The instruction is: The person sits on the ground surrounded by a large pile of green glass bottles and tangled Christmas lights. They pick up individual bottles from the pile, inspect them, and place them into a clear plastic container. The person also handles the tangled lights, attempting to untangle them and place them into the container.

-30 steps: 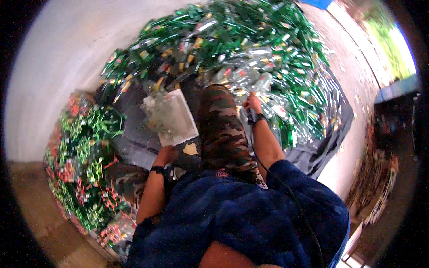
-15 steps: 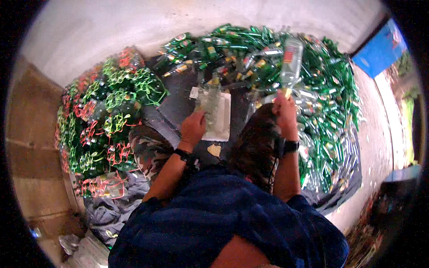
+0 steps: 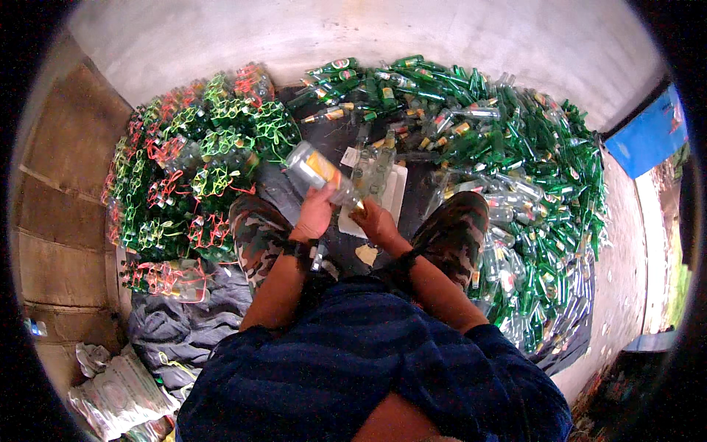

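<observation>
A clear glass bottle (image 3: pixel 313 165) with an orange and white label is tilted in front of me, base up to the left and neck down to the right. My right hand (image 3: pixel 375 224) grips its neck. My left hand (image 3: pixel 316 211) is closed on the lower side of its body, under the label. Just beyond, a few clear bottles (image 3: pixel 374 174) stand close together on a white board (image 3: pixel 395 201) between my knees. My right hand partly hides the board's near edge.
Loose green and clear bottles (image 3: pixel 515 162) are heaped at the far side and right. Bottles bundled with red and lime ties (image 3: pixel 199 158) are stacked at left. Dark sheeting (image 3: pixel 184 324) lies at lower left; a blue panel (image 3: pixel 648 132) stands at far right.
My right hand has brought the bottle leftward from over the right-hand pile and tipped it over. My left hand has moved from the bottles on the board to the held bottle's body.
</observation>
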Motion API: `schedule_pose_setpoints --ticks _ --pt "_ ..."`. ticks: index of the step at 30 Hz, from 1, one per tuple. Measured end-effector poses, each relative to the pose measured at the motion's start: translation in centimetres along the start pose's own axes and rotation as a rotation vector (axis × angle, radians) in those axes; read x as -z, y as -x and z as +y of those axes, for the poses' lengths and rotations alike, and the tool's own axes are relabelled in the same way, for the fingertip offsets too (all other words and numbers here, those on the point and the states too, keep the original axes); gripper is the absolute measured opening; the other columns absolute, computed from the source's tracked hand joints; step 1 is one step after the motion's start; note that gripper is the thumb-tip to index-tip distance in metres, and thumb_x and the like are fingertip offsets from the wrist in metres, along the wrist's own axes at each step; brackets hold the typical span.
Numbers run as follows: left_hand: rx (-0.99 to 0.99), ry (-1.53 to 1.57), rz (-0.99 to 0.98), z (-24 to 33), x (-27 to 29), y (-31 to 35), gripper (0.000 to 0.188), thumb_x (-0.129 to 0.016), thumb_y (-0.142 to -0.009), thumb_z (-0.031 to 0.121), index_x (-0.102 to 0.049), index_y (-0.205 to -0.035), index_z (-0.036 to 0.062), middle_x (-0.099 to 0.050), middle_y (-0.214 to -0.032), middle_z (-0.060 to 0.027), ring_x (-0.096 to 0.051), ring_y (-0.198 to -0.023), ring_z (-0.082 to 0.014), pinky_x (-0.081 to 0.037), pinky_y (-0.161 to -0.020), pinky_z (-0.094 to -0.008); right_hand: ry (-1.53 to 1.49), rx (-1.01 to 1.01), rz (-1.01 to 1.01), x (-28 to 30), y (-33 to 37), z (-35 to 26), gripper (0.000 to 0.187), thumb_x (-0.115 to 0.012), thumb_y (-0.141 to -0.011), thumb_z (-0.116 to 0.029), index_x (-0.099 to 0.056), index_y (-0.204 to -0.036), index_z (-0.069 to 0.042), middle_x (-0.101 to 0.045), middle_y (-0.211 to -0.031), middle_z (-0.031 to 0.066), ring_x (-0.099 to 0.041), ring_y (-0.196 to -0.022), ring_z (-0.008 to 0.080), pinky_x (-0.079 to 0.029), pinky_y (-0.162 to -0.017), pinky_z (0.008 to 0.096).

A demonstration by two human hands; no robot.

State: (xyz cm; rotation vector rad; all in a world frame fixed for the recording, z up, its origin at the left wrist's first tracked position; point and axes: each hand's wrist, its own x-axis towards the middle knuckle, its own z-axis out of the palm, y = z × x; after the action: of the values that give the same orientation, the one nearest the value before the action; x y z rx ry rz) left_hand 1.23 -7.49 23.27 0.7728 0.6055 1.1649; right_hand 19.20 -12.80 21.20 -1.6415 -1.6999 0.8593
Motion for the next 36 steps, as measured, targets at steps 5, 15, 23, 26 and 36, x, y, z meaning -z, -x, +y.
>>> schedule_pose_setpoints --ticks 5,15,23,26,36 --pt "0.016 0.014 0.024 -0.6 0.9 -0.7 0.036 -0.070 -0.087 0.009 -0.058 -0.121 0.0041 -0.065 -0.115 -0.0058 -0.061 -0.109 -0.0192 -0.047 -0.096 -0.0362 -0.056 0.091 -0.016 -2.9 -0.4 4.8 0.036 -0.072 -0.087 -0.028 -0.052 -0.105 -0.004 -0.061 -0.086 0.0186 -0.061 -0.079 0.0342 -0.048 -0.071 0.0454" --pt "0.019 0.240 0.123 -0.5 0.7 -1.0 0.028 -0.066 -0.092 0.018 -0.059 -0.117 0.0072 -0.065 -0.109 -0.0036 -0.062 -0.102 -0.0180 -0.049 -0.091 -0.0353 -0.502 -0.129 -0.164 1.0 0.2 1.0 0.046 -0.073 -0.087 -0.020 -0.055 -0.125 0.000 -0.066 -0.091 0.0046 -0.059 -0.073 0.0124 -0.050 -0.066 0.0278" --pt "0.290 0.095 0.331 -1.4 1.1 0.0 0.034 -0.058 -0.094 0.047 -0.063 -0.104 0.0141 -0.067 -0.090 -0.0026 -0.067 -0.082 -0.0174 -0.054 -0.071 -0.0378 -0.638 -0.192 -0.190 1.5 0.8 -0.4 0.034 -0.056 -0.099 -0.027 -0.060 -0.116 0.002 -0.057 -0.078 0.0021 -0.054 -0.067 0.0109 -0.048 -0.063 0.0268" --pt "0.571 -0.136 0.346 -1.1 1.3 1.1 0.047 -0.046 -0.096 0.059 -0.064 -0.105 0.0172 -0.067 -0.090 -0.0025 -0.067 -0.079 -0.0172 -0.053 -0.065 -0.0361 -0.663 -0.268 -0.147 0.8 0.3 1.3 0.030 -0.053 -0.100 -0.029 -0.061 -0.103 0.000 -0.052 -0.073 0.0010 -0.050 -0.063 0.0110 -0.046 -0.059 0.0282" --pt "-0.021 -1.588 0.133 -3.0 2.4 2.2 0.033 -0.062 -0.085 0.028 -0.060 -0.114 0.0120 -0.064 -0.104 -0.0201 -0.063 -0.098 -0.0392 -0.052 -0.082 -0.0493 -0.371 -0.280 -0.145 -1.7 -0.3 4.4 0.033 -0.058 -0.095 -0.034 -0.061 -0.089 -0.002 -0.051 -0.068 0.0019 -0.050 -0.058 0.0127 -0.047 -0.055 0.0309"
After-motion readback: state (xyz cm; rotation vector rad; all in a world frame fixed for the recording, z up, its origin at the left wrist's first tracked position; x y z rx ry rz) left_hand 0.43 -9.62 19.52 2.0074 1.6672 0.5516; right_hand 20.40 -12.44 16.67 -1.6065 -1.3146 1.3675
